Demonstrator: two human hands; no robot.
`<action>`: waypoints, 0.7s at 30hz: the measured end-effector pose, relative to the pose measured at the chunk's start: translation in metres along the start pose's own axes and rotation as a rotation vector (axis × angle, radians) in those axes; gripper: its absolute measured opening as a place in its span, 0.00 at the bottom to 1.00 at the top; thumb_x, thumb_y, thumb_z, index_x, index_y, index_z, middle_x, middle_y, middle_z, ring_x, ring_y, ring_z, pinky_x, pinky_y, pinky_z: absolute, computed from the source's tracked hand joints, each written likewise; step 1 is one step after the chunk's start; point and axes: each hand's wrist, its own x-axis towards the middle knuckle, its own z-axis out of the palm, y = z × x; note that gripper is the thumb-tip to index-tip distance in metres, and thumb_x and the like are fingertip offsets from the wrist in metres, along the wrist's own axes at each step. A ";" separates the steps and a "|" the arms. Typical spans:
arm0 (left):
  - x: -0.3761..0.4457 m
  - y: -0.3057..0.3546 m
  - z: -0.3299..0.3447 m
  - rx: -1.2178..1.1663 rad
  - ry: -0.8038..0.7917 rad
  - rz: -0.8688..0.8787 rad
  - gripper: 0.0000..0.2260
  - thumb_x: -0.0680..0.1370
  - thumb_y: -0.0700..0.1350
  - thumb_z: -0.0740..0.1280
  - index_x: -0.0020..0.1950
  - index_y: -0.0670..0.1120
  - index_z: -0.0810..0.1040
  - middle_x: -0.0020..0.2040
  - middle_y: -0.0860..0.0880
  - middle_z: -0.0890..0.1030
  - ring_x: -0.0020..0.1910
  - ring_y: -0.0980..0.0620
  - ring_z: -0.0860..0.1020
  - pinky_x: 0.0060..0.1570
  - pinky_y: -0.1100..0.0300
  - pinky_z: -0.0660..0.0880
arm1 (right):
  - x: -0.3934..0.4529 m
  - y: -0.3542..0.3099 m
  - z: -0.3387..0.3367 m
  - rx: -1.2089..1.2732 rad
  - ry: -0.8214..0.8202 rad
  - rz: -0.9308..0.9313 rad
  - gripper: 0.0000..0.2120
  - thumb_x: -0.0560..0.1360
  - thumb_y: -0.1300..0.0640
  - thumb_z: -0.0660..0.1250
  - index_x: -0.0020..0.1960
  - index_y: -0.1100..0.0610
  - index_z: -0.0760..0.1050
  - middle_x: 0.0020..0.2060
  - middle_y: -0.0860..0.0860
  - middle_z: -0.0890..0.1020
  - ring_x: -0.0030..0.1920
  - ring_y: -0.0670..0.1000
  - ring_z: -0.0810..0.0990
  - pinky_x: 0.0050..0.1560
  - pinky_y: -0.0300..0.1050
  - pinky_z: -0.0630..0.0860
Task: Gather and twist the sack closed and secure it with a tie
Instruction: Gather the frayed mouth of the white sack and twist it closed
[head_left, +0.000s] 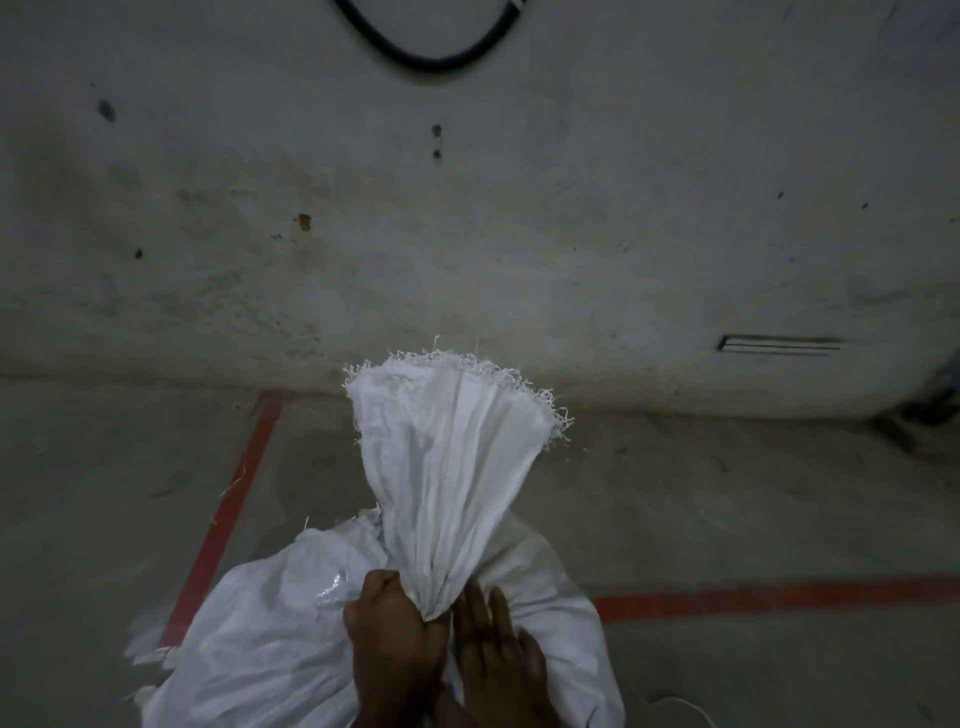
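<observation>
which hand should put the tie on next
The right hand, probably. It lies open and flat on the sack beside the neck, holding nothing, while the left hand is fisted around the gathered neck. No tie is visible.

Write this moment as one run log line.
sack: neck gathered | left hand: gripping neck | right hand: open, flat on sack | tie: not visible
</observation>
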 end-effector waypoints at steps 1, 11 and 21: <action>0.000 0.003 -0.001 -0.003 0.009 -0.010 0.24 0.66 0.58 0.66 0.47 0.38 0.80 0.45 0.43 0.78 0.41 0.35 0.79 0.47 0.47 0.74 | 0.004 0.001 0.001 0.005 -0.009 -0.002 0.24 0.74 0.44 0.58 0.67 0.50 0.74 0.66 0.47 0.78 0.63 0.48 0.81 0.50 0.49 0.68; -0.001 0.012 -0.004 -0.028 0.016 -0.043 0.29 0.67 0.63 0.61 0.47 0.36 0.76 0.44 0.39 0.77 0.44 0.35 0.78 0.50 0.44 0.74 | 0.011 0.008 -0.018 -0.007 -0.295 -0.097 0.56 0.62 0.28 0.53 0.80 0.54 0.38 0.79 0.50 0.35 0.79 0.55 0.36 0.75 0.61 0.52; 0.006 -0.006 0.000 -0.315 0.004 -0.143 0.33 0.67 0.74 0.67 0.58 0.49 0.74 0.54 0.49 0.82 0.58 0.44 0.79 0.62 0.44 0.76 | 0.022 0.019 -0.020 0.042 0.018 -0.047 0.50 0.70 0.26 0.55 0.81 0.52 0.44 0.80 0.48 0.43 0.80 0.49 0.40 0.74 0.59 0.52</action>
